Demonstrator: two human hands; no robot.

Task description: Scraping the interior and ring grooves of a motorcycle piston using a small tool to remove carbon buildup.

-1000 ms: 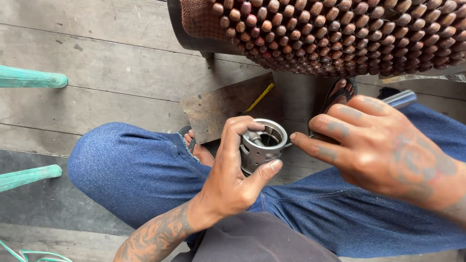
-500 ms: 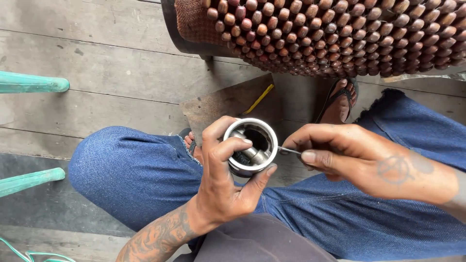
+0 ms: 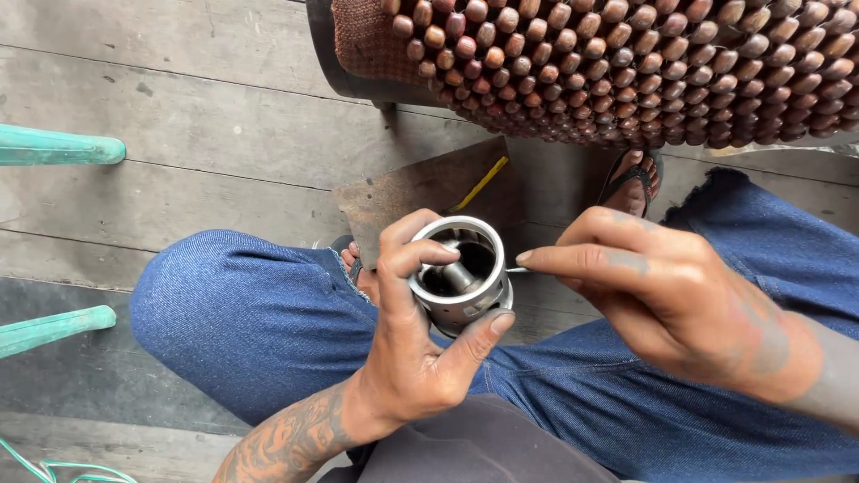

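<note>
My left hand [image 3: 420, 344] grips a shiny metal piston [image 3: 462, 275], hollow side up, with a pin visible across its inside. The thumb rests on the rim and the fingers wrap the skirt. My right hand [image 3: 658, 295] pinches a thin metal tool [image 3: 516, 269] whose tip touches the piston's right side. Both hands hover over my knees in blue jeans [image 3: 250, 322].
A seat covered with wooden beads [image 3: 626, 63] stands ahead. A dark flat board [image 3: 420, 192] with a yellow stick [image 3: 479, 183] lies on the plank floor. Two teal bars [image 3: 54, 148] jut in from the left. My sandalled foot [image 3: 631, 179] rests near the seat.
The piston has been tilted so its open end faces up. My right hand, spread a second ago, has closed on the thin tool and brought it to the piston's side.
</note>
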